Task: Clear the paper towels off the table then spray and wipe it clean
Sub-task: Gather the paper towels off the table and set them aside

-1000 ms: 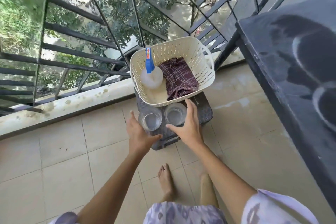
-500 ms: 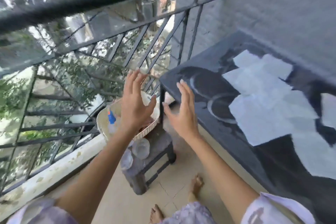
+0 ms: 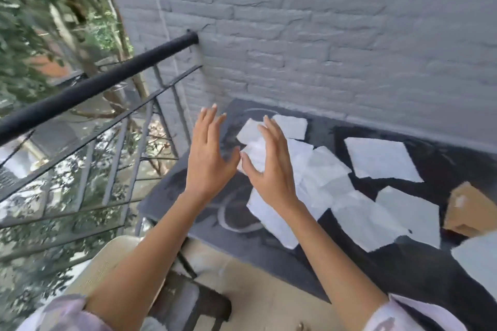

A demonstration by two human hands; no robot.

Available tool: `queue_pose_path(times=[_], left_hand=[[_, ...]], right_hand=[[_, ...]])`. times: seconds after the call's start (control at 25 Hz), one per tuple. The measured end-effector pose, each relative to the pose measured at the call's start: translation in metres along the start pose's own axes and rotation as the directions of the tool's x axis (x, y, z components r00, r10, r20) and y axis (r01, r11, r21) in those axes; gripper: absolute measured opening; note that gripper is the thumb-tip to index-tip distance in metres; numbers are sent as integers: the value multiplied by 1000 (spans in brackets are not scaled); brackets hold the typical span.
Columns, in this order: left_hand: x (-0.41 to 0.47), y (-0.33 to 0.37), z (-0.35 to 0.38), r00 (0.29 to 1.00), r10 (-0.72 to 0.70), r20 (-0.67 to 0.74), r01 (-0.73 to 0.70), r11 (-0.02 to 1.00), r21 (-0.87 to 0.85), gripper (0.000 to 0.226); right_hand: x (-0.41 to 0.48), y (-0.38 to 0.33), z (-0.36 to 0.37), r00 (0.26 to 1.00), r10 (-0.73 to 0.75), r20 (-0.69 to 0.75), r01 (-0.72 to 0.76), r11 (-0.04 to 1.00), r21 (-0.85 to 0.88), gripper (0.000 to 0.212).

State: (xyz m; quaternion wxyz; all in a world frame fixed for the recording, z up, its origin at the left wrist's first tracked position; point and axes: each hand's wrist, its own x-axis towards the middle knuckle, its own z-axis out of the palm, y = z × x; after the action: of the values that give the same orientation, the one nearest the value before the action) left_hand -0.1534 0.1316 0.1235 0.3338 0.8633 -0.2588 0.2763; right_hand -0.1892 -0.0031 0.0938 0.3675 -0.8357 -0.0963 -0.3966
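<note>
Several white paper towels (image 3: 382, 158) lie scattered and overlapping on a dark table (image 3: 242, 244) that stands against a grey brick wall. My left hand (image 3: 208, 158) hovers with fingers spread above the table's left end, holding nothing. My right hand (image 3: 271, 164) is raised beside it, fingers straight, over the leftmost towels (image 3: 317, 169) and apart from them. The basket with the spray bottle and cloth is mostly hidden under my left arm; only a cream edge (image 3: 107, 258) shows.
A black metal railing (image 3: 88, 88) runs along the left with trees beyond. A brown cardboard piece (image 3: 468, 212) lies at the table's right. A dark stool (image 3: 193, 301) stands on the tiled floor below my arms. The brick wall (image 3: 322, 35) closes the far side.
My view has swung up and right from the stool and basket to the table. Both hands have left the glasses, risen, and moved over the table's left end.
</note>
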Motion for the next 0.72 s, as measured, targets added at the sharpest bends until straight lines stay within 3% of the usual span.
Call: queue_pose_path(times=[0.2,0.36,0.44,0.56,0.68,0.72], left_hand=[[43,62,96,995,75,73,-66,990,-126,66],[56,117,177,976,174,129,-143,965,-221,65],[55,145,214,961,211,180,-155,946,-284,65],[45,186,257,922,263,284,-157,925,-347,65],[33,216,293,865,336,374,-190,907,-376,63],[28,225,304,836,353,421,-187,903,-386,62]], right_hand=[[1,87,-86,990,117,-74,-129,975,-183,55],[-20,150,-167,974,181,-133,-217,912,-349,55],[-34,178,-203,942,259,-215,-328,851,-411,55],[-64,215,-248,843,398,-362,-537,671,-511,54],[-99,249,-279,663,526,-533,-747,512,-423,52],[-111,258,-287,570,568,-594,-819,448,-357,51]])
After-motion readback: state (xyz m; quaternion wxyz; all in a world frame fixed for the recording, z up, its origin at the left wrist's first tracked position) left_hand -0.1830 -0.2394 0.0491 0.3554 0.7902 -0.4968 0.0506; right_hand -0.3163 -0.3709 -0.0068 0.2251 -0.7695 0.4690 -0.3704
